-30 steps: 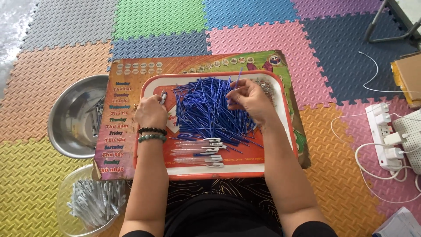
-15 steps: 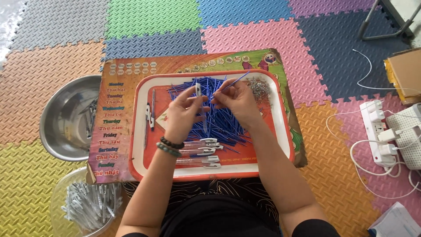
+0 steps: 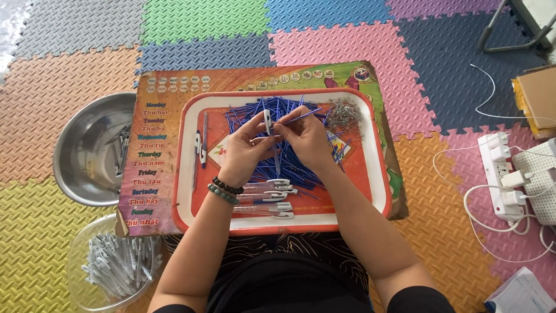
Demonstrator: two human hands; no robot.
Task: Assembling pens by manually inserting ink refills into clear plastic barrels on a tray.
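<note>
Refill pile (image 3: 278, 168) partly under both hands; clear tub (image 3: 113, 266) cut by bottom edge

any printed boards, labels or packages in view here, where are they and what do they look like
Printed board: lies flat under the tray, rectangular, orange-brown, a column of coloured words down its left side.
Tray: on the board, rounded rectangle, white rim edged red, printed picture inside.
Cardboard box: right edge, brown, partly cut off.
Printed paper: bottom right corner, white.

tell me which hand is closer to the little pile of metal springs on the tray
Right. The right hand sits just left of the springs, almost beside them; the left hand is farther left, past the right hand, holding a pen barrel.
</note>
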